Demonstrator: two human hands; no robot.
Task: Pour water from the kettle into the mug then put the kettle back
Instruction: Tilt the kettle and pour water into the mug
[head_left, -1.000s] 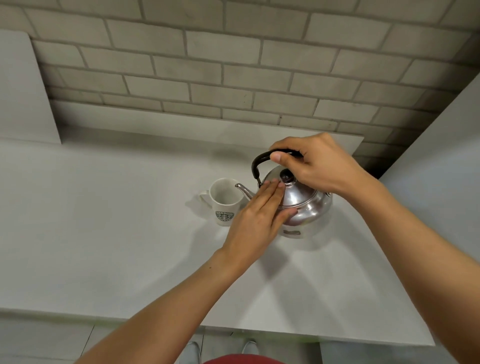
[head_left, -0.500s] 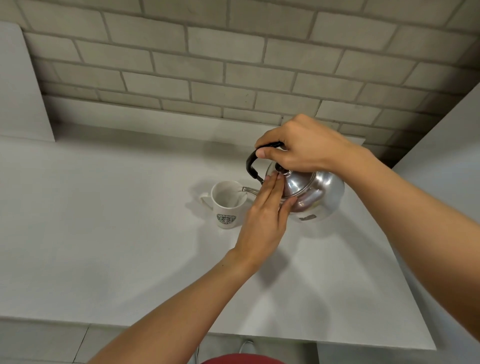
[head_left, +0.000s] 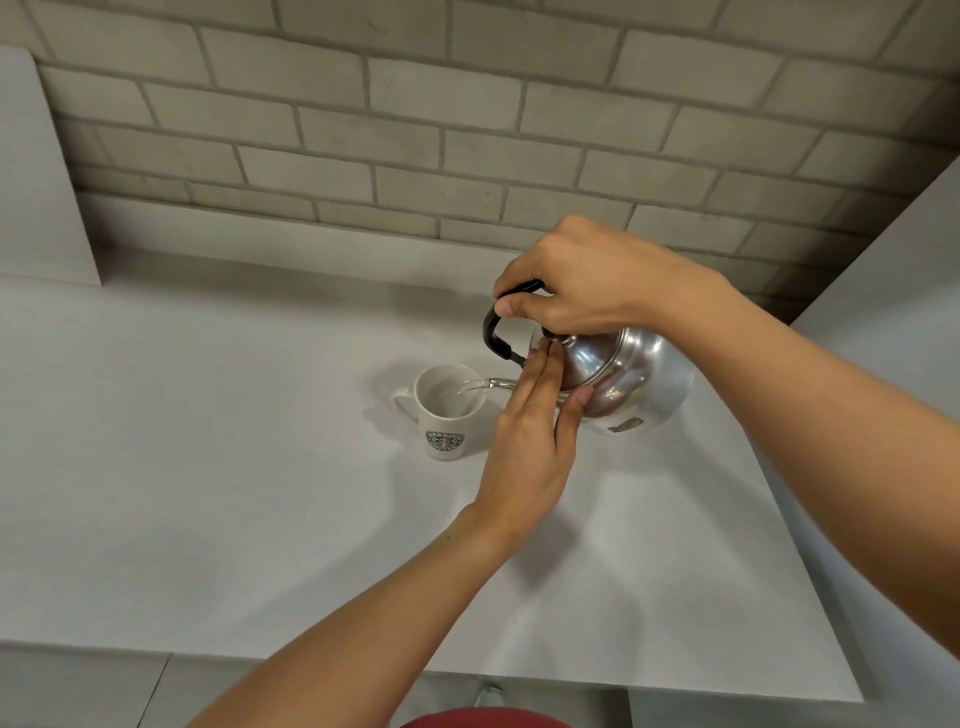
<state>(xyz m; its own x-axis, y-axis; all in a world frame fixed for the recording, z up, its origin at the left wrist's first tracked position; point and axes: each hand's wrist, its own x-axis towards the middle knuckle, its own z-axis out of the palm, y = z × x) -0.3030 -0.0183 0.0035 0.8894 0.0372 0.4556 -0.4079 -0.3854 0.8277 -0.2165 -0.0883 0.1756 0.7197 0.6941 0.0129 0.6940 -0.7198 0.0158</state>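
Observation:
A shiny steel kettle (head_left: 631, 387) with a black handle hangs tilted to the left above the white table (head_left: 208, 467). My right hand (head_left: 587, 280) grips the handle from above. My left hand (head_left: 530, 436) lies flat against the lid, fingers straight and thumb on the kettle's side. The spout reaches over the rim of a white mug (head_left: 447, 413) with a dark round logo, its handle pointing left. Water runs from the spout into the mug.
A grey brick wall (head_left: 467, 130) rises behind the table. White panels stand at the far left (head_left: 36, 182) and along the right (head_left: 893, 291). The table's front edge runs near the bottom, with floor below it.
The kettle has been lifted off the table and tipped further left, bringing its spout over the mug. Water now flows. My left hand stayed pressed on the lid.

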